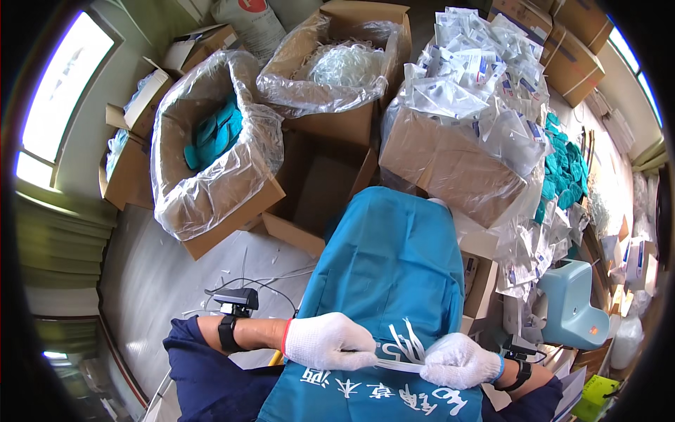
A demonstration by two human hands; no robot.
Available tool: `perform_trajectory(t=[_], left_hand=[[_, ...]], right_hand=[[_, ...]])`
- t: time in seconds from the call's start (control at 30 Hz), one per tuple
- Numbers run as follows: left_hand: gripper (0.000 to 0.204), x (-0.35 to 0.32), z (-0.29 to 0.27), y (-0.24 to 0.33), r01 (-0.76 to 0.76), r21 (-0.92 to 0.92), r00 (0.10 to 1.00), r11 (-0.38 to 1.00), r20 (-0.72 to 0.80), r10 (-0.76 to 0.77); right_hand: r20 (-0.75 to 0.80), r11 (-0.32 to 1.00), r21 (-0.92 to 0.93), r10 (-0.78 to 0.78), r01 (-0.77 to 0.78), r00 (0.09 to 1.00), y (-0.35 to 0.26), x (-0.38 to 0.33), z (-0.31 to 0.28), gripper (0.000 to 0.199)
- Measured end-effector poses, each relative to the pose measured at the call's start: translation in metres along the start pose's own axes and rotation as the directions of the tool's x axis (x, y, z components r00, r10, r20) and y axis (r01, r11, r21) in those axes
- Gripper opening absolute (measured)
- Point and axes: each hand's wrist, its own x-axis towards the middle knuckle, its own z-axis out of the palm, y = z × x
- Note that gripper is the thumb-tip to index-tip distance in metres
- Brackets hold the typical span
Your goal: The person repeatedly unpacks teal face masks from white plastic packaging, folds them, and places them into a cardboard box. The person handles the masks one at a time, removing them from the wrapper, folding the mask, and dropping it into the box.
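My left hand (332, 342), in a white knit glove, is closed on one end of a narrow white strip (399, 366). My right hand (460, 361), gloved the same way, is closed around the strip's other end. Between them the strip runs nearly straight, low over my lap. Several more thin white strips (409, 340) slant up beside my right hand; whether its fingers hold them I cannot tell. Beneath both hands a blue apron (390, 260) with white lettering covers my lap. The fingertips are mostly hidden by the gloves' curl.
A plastic-lined carton (214, 204) with teal pieces (216, 133) stands at the far left. Behind an open carton (309, 183), another holds clear strips (348, 65). Silver-white packets (471, 70) heap over a box on the right, near a light-blue stool (573, 309) and a teal pile (562, 169).
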Motion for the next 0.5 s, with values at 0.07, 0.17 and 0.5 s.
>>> perform_trajectory(t=[0.07,0.17,0.5], left_hand=[[0.023,-0.022,-0.024,-0.019,0.089,0.000,0.987,0.996,-0.131,-0.088],[0.020,-0.048,-0.079,-0.043,0.376,-0.127,0.746,0.918,-0.546,-0.381],[0.064,0.087,-0.079,-0.079,0.215,0.585,0.819,0.782,-0.544,0.181]], right_hand=[[-0.145,0.987,0.049,-0.143,0.151,0.979,0.010,-0.015,-0.015,0.025],[-0.608,0.949,0.247,-0.005,0.195,0.794,0.030,-0.031,-0.031,0.038],[-0.665,0.607,0.593,-0.001,0.529,0.747,0.050,0.103,-0.059,0.031]])
